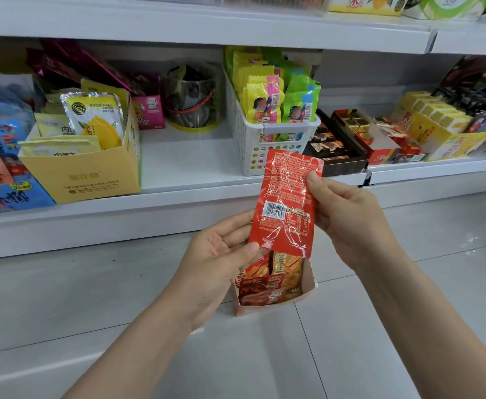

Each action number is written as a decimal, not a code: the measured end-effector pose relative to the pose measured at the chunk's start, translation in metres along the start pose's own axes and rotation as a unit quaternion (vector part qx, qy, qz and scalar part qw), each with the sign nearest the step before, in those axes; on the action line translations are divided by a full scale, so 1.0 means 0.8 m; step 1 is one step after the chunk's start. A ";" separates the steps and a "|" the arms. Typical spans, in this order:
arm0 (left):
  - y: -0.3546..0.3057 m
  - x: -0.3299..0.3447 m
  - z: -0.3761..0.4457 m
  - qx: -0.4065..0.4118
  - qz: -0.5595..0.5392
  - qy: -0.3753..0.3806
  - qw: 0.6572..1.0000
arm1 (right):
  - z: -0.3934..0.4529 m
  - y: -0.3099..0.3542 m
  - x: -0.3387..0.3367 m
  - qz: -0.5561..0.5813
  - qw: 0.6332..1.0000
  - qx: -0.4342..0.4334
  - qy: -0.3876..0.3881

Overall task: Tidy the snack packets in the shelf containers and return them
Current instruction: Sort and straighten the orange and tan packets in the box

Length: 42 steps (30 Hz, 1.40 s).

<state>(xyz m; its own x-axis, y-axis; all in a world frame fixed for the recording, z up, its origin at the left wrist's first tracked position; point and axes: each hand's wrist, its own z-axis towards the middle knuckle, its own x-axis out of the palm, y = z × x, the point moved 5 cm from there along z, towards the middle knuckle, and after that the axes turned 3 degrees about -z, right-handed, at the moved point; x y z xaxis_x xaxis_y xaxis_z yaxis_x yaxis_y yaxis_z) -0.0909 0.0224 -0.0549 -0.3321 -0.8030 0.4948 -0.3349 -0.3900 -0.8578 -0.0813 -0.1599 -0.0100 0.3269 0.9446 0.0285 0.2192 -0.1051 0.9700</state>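
Over the box (pixel 276 292) on the floor, both hands pinch the red packet (pixel 286 203) upright, left (pixel 221 254) low, right (pixel 348 217) high, probably lining it up to drop in.

Two bare forearms, left hand (pixel 221 249), right hand (pixel 348 217), sleeveless

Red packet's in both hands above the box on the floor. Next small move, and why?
Probably lower the red packet into the open carton below. Both the left hand and right hand pinch it upright directly above, and the carton's other packets stand upright too.
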 end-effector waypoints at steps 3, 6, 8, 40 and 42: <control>0.002 0.000 -0.002 -0.009 -0.028 0.005 1.000 | 0.002 -0.001 -0.002 -0.005 1.000 -0.003 -0.003; 0.006 0.006 -0.002 -0.028 -0.025 -0.013 0.999 | 0.001 -0.003 0.002 0.004 1.000 -0.006 0.012; 0.006 0.008 0.002 -0.018 -0.009 -0.061 0.998 | -0.002 -0.006 0.011 0.018 0.999 -0.010 0.028; 0.007 -0.013 0.024 0.018 -0.064 -0.174 0.983 | 0.023 -0.031 -0.010 -0.015 0.999 -0.039 0.028; -0.014 -0.031 0.033 0.089 0.046 -0.212 0.972 | 0.024 -0.053 -0.013 -0.142 0.989 -0.040 0.034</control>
<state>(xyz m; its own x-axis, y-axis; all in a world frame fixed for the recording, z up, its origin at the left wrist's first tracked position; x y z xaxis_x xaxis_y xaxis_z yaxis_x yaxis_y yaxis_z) -0.0559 0.0346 -0.0614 0.0534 -0.9369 0.3454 -0.1501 -0.3495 -0.9248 -0.0763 -0.1714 -0.0562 0.1994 0.9516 -0.2337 0.2195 0.1891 0.9571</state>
